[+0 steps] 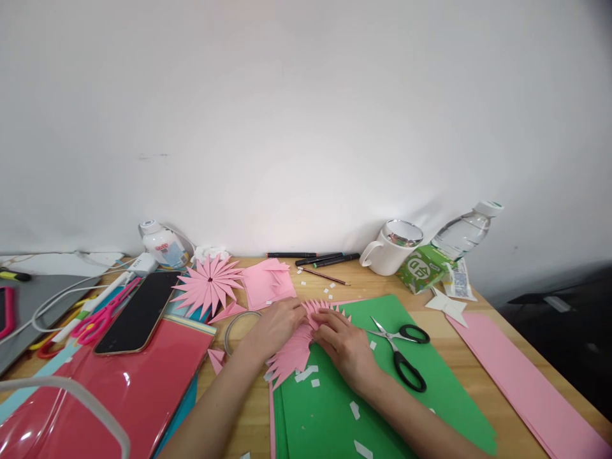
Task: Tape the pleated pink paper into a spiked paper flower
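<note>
Pink spiked paper strip: thin, light, likely tear-prone. Left hand and right hand pinch its folded top; best held there, over green sheet.

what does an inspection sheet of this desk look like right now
surface: wooden table, green sheet under the work
job's things: pink spiked paper on the green sheet
clutter: black scissors, paper scraps, pink flower, phone, mug, water bottle
hands: left hand and right hand both on the pink spiked paper, grip unclear
cables: white cable from a charger at the left
surroundings: plain white wall behind
</note>
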The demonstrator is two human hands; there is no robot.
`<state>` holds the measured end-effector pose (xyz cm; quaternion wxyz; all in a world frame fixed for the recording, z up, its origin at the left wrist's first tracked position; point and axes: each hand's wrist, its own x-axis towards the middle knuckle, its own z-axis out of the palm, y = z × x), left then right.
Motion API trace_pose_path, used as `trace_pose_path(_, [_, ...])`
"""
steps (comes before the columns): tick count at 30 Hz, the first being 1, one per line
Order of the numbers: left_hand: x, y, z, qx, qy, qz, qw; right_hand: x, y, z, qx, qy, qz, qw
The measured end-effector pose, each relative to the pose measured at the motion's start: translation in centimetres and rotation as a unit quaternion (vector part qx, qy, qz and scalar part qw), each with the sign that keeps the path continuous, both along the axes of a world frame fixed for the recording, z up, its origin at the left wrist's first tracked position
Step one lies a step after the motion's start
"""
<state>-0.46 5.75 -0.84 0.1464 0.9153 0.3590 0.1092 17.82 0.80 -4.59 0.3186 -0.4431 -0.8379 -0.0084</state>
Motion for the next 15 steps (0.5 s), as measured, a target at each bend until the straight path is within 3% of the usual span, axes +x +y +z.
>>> trace_pose_path(15, [0.1, -1.1, 0.3, 0.033, 0.069, 0.014, 0.997, -0.1, 0.0, 0.2, -0.008, -0.005, 0.002, 1.000])
